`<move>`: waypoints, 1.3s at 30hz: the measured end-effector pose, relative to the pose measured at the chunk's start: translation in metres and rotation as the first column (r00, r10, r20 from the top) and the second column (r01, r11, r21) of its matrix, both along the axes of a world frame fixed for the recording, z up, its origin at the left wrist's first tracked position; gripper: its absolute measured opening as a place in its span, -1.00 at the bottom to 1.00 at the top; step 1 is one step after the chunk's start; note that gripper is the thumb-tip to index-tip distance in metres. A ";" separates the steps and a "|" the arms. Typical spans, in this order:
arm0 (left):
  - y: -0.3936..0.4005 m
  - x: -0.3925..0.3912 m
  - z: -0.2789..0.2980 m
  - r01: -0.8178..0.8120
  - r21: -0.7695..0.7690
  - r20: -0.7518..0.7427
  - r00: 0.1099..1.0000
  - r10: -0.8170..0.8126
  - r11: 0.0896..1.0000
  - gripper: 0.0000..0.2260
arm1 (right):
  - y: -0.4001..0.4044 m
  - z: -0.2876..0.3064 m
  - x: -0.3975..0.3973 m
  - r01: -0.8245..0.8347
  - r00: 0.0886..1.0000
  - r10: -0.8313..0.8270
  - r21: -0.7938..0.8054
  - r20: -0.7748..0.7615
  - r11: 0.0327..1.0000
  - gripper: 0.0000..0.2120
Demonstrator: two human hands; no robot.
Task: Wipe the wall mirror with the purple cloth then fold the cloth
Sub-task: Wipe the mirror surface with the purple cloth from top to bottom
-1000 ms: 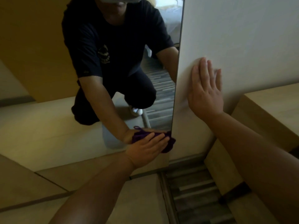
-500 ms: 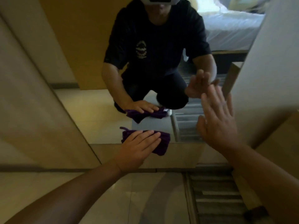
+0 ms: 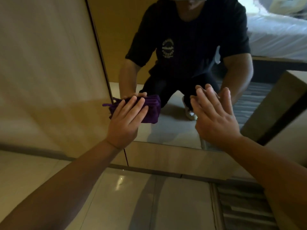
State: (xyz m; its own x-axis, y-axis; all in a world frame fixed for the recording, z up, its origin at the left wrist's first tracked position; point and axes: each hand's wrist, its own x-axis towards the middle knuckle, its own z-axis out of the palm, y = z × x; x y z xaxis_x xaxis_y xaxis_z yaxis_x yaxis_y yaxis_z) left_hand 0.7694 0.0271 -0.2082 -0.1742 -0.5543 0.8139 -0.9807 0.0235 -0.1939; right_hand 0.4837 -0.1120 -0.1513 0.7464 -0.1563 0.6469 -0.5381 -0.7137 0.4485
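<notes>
The wall mirror (image 3: 174, 130) fills the middle of the view, its left edge running down as a dark line. A bunched purple cloth (image 3: 152, 110) is pressed flat against the glass near that left edge, low on the mirror. My left hand (image 3: 126, 120) lies flat over the cloth and holds it to the glass, a loose thread hanging out on the left. My right hand (image 3: 214, 117) is open with fingers apart, its fingertips at the glass to the right of the cloth. The mirror reflects a crouching person in dark clothes.
A plain beige wall (image 3: 46, 72) stands left of the mirror. Pale glossy floor tiles (image 3: 132, 201) lie below it, with a striped rug (image 3: 240, 209) at the lower right. A wooden cabinet edge (image 3: 289, 113) stands on the right. A white bed shows in the reflection.
My left hand has slid the cloth from the mirror's bottom right corner leftwards and then up along the left edge. My right hand left the right-hand wall and came onto the glass.
</notes>
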 end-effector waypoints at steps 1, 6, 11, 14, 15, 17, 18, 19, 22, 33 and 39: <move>-0.004 0.005 -0.009 0.005 -0.001 -0.010 1.000 -0.005 1.000 -0.56 | -0.002 0.000 0.000 -0.005 1.000 0.006 -0.005 0.006 1.000 -0.41; -0.018 0.012 -0.073 0.064 -0.134 0.078 0.995 -0.054 0.989 -0.53 | -0.007 -0.002 0.002 -0.038 0.998 0.039 -0.027 0.054 0.999 -0.33; -0.019 0.011 -0.135 0.095 -0.133 0.125 0.989 -0.079 0.987 -0.54 | -0.019 -0.013 0.005 -0.068 0.995 0.073 -0.072 0.068 0.995 -0.39; -0.018 0.007 -0.156 0.078 -0.101 0.123 0.990 -0.065 0.992 -0.56 | -0.023 -0.015 0.007 -0.072 0.993 0.083 -0.126 0.086 0.989 -0.37; -0.014 0.006 -0.164 0.076 -0.058 0.129 0.989 -0.068 0.995 -0.56 | -0.024 -0.016 0.007 -0.077 0.992 0.090 -0.140 0.088 0.987 -0.38; -0.001 0.005 -0.175 0.067 0.093 0.154 0.985 -0.081 0.993 -0.55 | -0.024 -0.016 0.006 -0.082 0.991 0.098 -0.165 0.091 0.983 -0.38; 0.006 0.003 -0.177 0.058 0.180 0.160 0.983 -0.087 0.982 -0.54 | -0.024 -0.015 0.006 -0.079 0.991 0.095 -0.163 0.091 0.983 -0.38; 0.013 0.000 -0.177 0.059 0.255 0.148 0.984 -0.099 0.965 -0.51 | -0.024 -0.014 0.006 -0.076 0.992 0.090 -0.150 0.089 0.986 -0.39; 0.029 -0.018 -0.161 0.114 0.346 -0.066 0.993 -0.097 0.931 -0.50 | -0.022 -0.013 0.007 -0.072 0.993 0.083 -0.124 0.087 0.990 -0.40; 0.031 -0.062 -0.076 -0.330 0.081 -0.996 -0.049 0.069 0.940 -0.57 | 0.002 0.003 -0.014 -0.097 0.990 0.083 0.120 0.118 0.988 -0.53; -0.019 -0.095 -0.070 -0.401 0.137 -0.904 -0.424 -0.051 0.906 -0.59 | -0.023 -0.003 -0.054 -0.030 0.997 0.025 0.071 0.075 0.997 -0.48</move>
State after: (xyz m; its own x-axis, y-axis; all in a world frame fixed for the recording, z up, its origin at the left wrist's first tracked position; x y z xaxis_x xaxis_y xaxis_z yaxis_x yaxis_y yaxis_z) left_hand 0.6740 0.0076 -0.2782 0.9569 -0.1510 -0.2479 0.2493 -0.0099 0.9684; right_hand 0.4293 -0.1350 -0.1541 0.7015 -0.1846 0.6884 -0.5479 -0.7574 0.3552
